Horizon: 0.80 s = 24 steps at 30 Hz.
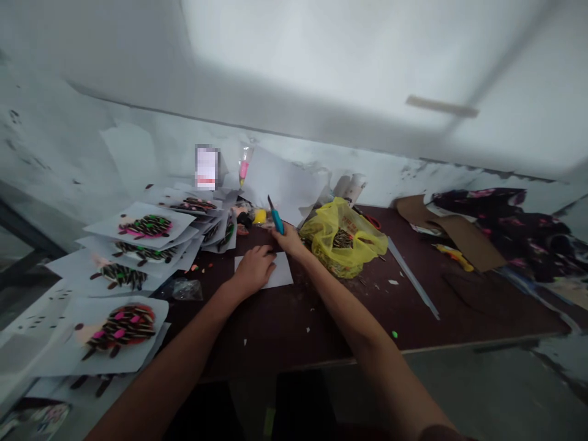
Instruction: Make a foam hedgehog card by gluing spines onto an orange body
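In my right hand [290,239] is a teal utility knife [277,220], its dark narrow tip pointing up and away from me. My left hand [253,268] lies flat on a small white sheet of paper [281,277] on the dark table, fingers stretched toward the sheet's far edge. What lies right under the left fingertips is hidden. Just right of my right hand sits a yellow plastic bag [342,239] with thin striped sticks in it. Beyond my hands are small items, among them a yellow-capped container [260,216].
Stacked white sheets with hedgehog collages [144,226] fill the left side, beside a crumpled clear bag [187,289]. A metal ruler-like strip [413,278], a yellow cutter-like tool [454,257], brown cardboard [473,239] and dark floral cloth [505,229] lie to the right.
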Each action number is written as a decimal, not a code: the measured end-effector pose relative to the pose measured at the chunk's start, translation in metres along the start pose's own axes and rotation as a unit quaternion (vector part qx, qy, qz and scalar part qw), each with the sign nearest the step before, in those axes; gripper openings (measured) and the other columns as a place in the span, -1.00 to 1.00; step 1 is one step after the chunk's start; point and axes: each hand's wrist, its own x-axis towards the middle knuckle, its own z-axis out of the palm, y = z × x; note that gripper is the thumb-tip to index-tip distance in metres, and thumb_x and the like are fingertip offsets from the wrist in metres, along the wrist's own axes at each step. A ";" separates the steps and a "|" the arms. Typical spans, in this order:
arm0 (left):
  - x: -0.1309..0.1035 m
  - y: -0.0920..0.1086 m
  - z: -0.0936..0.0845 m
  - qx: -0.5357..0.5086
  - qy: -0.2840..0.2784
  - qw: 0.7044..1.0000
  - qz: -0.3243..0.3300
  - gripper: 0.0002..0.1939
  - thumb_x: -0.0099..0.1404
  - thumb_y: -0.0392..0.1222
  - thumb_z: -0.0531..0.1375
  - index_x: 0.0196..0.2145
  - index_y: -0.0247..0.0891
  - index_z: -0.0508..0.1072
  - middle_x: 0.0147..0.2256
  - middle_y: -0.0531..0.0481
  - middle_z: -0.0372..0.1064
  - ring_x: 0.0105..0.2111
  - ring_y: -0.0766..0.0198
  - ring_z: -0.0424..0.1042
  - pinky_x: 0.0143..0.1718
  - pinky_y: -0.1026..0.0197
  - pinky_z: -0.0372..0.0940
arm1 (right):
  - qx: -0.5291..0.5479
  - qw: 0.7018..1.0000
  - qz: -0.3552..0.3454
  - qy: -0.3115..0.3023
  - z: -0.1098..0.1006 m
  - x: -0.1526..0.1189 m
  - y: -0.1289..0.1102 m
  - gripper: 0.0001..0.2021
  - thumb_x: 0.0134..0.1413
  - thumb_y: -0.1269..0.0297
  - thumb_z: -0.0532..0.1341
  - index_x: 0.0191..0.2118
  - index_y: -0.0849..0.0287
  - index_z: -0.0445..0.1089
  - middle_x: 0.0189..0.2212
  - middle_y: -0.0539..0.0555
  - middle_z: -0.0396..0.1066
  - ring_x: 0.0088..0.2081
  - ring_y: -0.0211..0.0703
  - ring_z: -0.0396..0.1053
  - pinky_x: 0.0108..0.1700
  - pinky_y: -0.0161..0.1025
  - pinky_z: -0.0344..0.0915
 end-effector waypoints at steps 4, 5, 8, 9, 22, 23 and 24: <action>-0.001 0.001 0.012 -0.016 0.018 1.000 0.007 -0.53 0.41 -0.09 -0.02 0.18 -0.27 0.38 0.24 -0.23 0.23 0.26 -0.07 0.13 0.24 -0.11 0.08 | -0.021 0.999 -0.012 0.027 -0.020 -0.009 0.002 -0.97 0.05 0.33 0.17 -0.37 0.15 0.32 -0.48 -0.04 0.38 -0.39 -0.22 0.33 -0.28 -0.29 0.33; -0.001 0.001 0.013 -0.015 0.019 1.000 0.001 -0.53 0.41 -0.09 -0.03 0.19 -0.29 0.37 0.25 -0.24 0.22 0.27 -0.06 0.12 0.25 -0.10 0.06 | -0.006 1.000 -0.007 0.016 -0.025 -0.014 0.003 -0.97 0.05 0.33 0.16 -0.36 0.15 0.31 -0.47 -0.03 0.40 -0.41 -0.24 0.34 -0.31 -0.30 0.33; 0.001 0.001 0.009 -0.010 0.022 0.999 -0.027 -0.55 0.38 -0.14 0.00 0.14 -0.33 0.40 0.20 -0.27 0.27 0.20 -0.04 0.21 0.21 -0.06 0.12 | 0.033 0.999 0.012 -0.015 -0.034 -0.035 0.005 -0.98 0.07 0.34 0.11 -0.35 0.14 0.27 -0.45 -0.03 0.42 -0.48 -0.28 0.34 -0.40 -0.34 0.30; 0.002 0.000 0.006 -0.007 0.023 0.999 -0.040 -0.56 0.35 -0.12 0.04 0.10 -0.32 0.43 0.16 -0.28 0.30 0.16 -0.05 0.25 0.18 -0.05 0.15 | 0.023 1.000 0.010 -0.014 -0.037 -0.042 0.006 -0.98 0.07 0.36 0.11 -0.35 0.14 0.26 -0.47 -0.04 0.42 -0.50 -0.30 0.33 -0.42 -0.36 0.28; 0.025 -0.005 -0.026 -0.019 -0.084 0.984 -0.155 -0.68 0.11 -0.06 0.27 -0.19 -0.20 0.41 -0.18 -0.13 0.48 -0.06 -0.07 0.40 -0.04 -0.02 0.22 | -0.063 0.998 -0.012 0.017 -0.040 -0.049 0.007 -0.93 0.06 0.44 0.13 -0.39 0.15 0.32 -0.43 -0.01 0.46 -0.39 -0.22 0.41 -0.29 -0.33 0.29; 0.025 -0.004 -0.027 -0.018 -0.087 0.984 -0.152 -0.69 0.13 -0.11 0.24 -0.16 -0.21 0.40 -0.20 -0.12 0.49 -0.08 -0.06 0.42 -0.04 -0.03 0.22 | -0.064 0.997 -0.024 0.031 -0.037 -0.041 0.006 -0.94 0.05 0.44 0.15 -0.38 0.15 0.33 -0.40 0.00 0.47 -0.35 -0.20 0.41 -0.25 -0.31 0.31; 0.025 -0.004 -0.028 -0.018 -0.089 0.985 -0.147 -0.70 0.16 -0.16 0.21 -0.12 -0.21 0.40 -0.19 -0.11 0.50 -0.09 -0.05 0.44 -0.03 -0.03 0.21 | -0.059 0.997 -0.031 0.032 -0.032 -0.034 0.005 -0.94 0.05 0.43 0.15 -0.37 0.15 0.34 -0.38 0.00 0.48 -0.32 -0.18 0.41 -0.22 -0.29 0.32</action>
